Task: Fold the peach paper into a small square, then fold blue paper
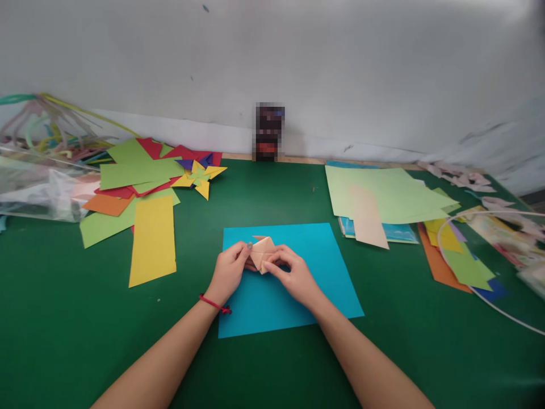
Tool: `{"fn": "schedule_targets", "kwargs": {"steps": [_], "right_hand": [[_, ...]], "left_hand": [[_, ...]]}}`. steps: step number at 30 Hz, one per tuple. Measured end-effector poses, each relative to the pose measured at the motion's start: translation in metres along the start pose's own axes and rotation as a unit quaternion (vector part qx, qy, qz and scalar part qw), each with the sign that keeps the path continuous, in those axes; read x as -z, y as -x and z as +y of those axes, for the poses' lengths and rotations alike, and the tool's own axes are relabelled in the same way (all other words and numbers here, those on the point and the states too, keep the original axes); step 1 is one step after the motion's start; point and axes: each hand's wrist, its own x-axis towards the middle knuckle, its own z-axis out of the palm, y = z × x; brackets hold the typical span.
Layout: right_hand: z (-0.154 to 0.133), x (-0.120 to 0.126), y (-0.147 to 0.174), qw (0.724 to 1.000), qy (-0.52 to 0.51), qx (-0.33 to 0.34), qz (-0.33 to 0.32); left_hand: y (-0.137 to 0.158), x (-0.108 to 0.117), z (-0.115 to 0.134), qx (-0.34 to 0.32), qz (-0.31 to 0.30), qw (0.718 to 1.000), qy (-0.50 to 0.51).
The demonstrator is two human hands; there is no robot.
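Observation:
Over the blue sheet of paper, a small folded piece of peach paper is held between both hands. My left hand pinches its left side; a red cord bracelet circles that wrist. On the other side, my right hand has thumb and fingers closed on the lower right edge of the fold. Creases and a pointed corner show on the peach paper, while its edges are partly covered by fingers. The blue sheet lies flat on the green table beneath both hands.
Green, red and orange papers lie at left with a yellow strip and a folded paper star. Light green sheets and a peach strip are at right. A pixelated upright object leans against the wall.

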Motion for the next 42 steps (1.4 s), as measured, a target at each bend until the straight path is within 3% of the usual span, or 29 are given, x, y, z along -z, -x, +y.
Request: {"fn": "schedule_targets", "kwargs": {"steps": [42], "right_hand": [[-0.0071, 0.0018, 0.0033, 0.997, 0.067, 0.006, -0.028]], "left_hand": [[0.0004, -0.0003, 0.0009, 0.000, -0.003, 1.000, -0.015]]}}
